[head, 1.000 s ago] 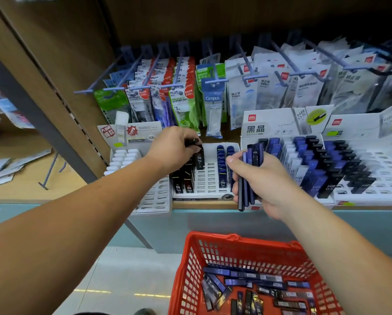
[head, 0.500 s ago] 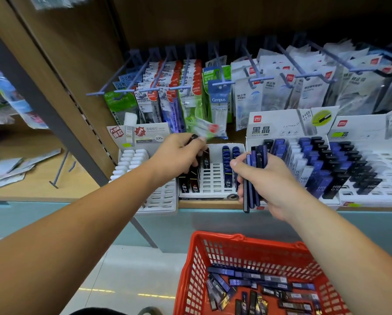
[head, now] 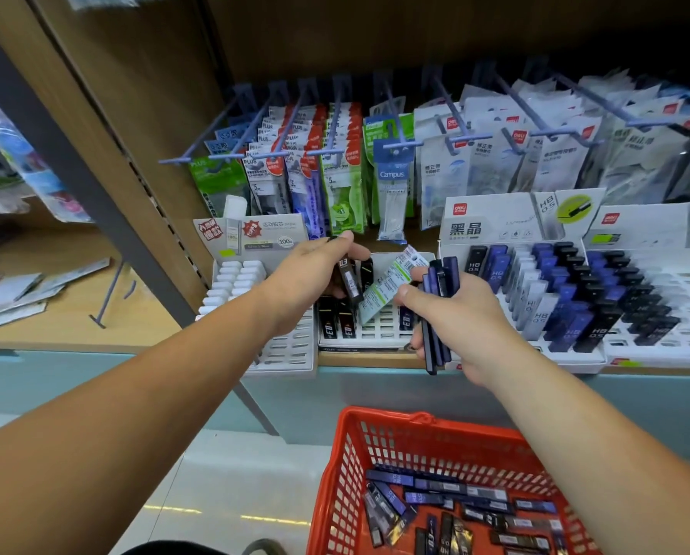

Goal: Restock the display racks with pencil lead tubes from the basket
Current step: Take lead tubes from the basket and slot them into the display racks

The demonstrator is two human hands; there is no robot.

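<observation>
The left hand [head: 311,278] is half closed, and its curled fingers hold one black lead tube [head: 350,283], which hangs tilted just below the fingertips. Just to the right of this hand, between it and the right hand [head: 471,326], there is a white and green packet [head: 389,288], also tilted. It touches the black tube, but I cannot tell which hand holds it. The right hand is closed around a bundle of dark blue tubes [head: 435,338] that stands nearly upright in the fist, with both ends coming out of it.

Directly under and behind both hands stands the white middle rack [head: 379,326]; some black tubes [head: 337,324] sit in its slots below the left hand. To the right of the right hand is a larger rack [head: 571,357], filled with rows of blue, white and black tubes. To the left of the left hand, partly under its wrist, is another rack [head: 291,350] with white tubes [head: 235,274] at its back.

Below the right forearm is the red basket [head: 379,418], and many loose tubes [head: 455,502] lie flat on its bottom. Above both hands, hanging packets [head: 455,166] fill the hooks.
</observation>
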